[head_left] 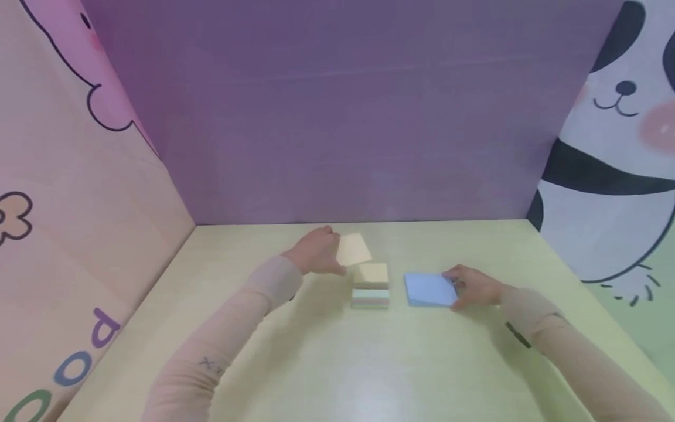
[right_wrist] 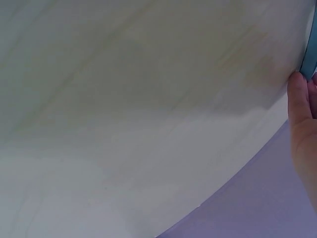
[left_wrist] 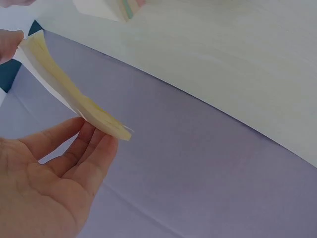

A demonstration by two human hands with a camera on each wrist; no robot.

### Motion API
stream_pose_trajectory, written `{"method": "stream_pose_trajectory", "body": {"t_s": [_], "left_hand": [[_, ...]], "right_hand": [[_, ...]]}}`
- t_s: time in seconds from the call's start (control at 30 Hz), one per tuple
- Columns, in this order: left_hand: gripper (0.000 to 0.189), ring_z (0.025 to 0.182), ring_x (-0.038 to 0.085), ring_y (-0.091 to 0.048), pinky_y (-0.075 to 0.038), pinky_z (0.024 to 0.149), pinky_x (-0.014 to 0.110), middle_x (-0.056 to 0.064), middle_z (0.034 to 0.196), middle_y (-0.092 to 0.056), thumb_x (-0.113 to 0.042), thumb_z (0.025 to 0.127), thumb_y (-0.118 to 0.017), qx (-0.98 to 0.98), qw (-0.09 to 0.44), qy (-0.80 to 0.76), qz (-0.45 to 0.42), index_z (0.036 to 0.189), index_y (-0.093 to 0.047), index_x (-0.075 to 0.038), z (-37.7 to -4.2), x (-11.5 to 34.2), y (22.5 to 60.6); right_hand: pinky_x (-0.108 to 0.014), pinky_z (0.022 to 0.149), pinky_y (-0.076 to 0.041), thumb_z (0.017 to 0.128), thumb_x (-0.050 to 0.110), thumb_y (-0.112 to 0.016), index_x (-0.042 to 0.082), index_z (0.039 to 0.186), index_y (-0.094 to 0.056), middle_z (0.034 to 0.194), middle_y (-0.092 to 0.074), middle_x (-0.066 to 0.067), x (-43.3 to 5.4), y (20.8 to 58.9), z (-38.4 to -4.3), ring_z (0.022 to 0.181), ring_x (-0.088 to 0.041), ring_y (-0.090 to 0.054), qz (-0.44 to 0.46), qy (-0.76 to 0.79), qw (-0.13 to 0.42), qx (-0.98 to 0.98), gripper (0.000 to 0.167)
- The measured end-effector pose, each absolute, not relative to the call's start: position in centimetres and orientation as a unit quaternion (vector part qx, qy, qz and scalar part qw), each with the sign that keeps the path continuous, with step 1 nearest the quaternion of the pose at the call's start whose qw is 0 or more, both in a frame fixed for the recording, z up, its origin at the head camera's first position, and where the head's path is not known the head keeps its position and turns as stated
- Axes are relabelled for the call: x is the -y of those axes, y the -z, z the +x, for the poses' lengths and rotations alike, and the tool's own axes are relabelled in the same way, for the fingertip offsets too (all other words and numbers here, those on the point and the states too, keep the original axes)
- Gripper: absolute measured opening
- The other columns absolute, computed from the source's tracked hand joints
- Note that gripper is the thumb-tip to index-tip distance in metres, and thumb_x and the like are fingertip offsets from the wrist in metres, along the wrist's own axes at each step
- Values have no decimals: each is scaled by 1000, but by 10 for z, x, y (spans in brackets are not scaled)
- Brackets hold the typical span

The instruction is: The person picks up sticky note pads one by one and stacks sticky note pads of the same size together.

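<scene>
My left hand (head_left: 316, 251) pinches a pale yellow pad of sticky notes (head_left: 353, 249), raised and tilted just behind a stack of paper pads (head_left: 371, 298). Thumb and fingertips hold that yellow pad (left_wrist: 74, 94) by opposite edges in the left wrist view, and it bows slightly. The stack is yellow on top, with pale layers in several colours down its front. To its right, my right hand (head_left: 477, 285) grips a blue pad of sticky notes (head_left: 429, 289) by the right edge, low over the table. Only the end of the blue pad (right_wrist: 310, 49) shows in the right wrist view, fingertips against it.
The pale table (head_left: 379, 363) runs back to a purple wall panel (head_left: 343, 129). A side panel with letters and drawings (head_left: 95, 193) borders the left, and one with a panda (head_left: 606, 234) borders the right.
</scene>
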State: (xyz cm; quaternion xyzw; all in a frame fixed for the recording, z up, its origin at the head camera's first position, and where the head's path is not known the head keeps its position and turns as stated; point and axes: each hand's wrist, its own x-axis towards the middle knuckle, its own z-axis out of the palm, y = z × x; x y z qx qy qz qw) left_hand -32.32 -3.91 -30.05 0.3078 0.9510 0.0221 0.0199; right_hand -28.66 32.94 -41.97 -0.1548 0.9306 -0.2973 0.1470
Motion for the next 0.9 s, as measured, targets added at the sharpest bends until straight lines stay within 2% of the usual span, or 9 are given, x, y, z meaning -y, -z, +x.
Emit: {"method": "stream_pose_trajectory", "body": {"t_s": [0.2,0.43,0.73,0.9], "left_hand": [[48,80,19,-51,-47,76,33,7,93,-55,-43,66,-73,-945,32,-15,324,91,-62,-4,-318,19,302],[46,76,16,-50,-47,70,30,4,88,-56,-44,66,-73,-938,18,-3,347,90,-63,-7,-315,-2,304],[53,78,15,-49,-46,68,27,3,89,-55,-48,65,-74,-930,24,-16,367,97,-63,-7,-305,-31,302],[49,80,15,-48,-47,71,27,2,91,-54,-46,66,-72,-933,29,10,360,94,-62,-8,-306,-40,298]], "right_hand": [[-52,97,-38,65,26,-80,-7,131,-40,125,-45,-22,-333,421,-285,115,-41,-46,-164,303,140,-928,84],[-53,98,-37,66,25,-80,-7,131,-40,125,-46,-22,-335,419,-284,116,-42,-45,-168,300,136,-929,83],[-52,98,-38,66,27,-80,-6,132,-40,128,-44,-23,-336,421,-287,117,-42,-44,-162,297,143,-930,84],[-52,98,-38,66,28,-80,-4,133,-39,129,-44,-22,-335,422,-289,118,-41,-44,-150,300,155,-929,85]]}}
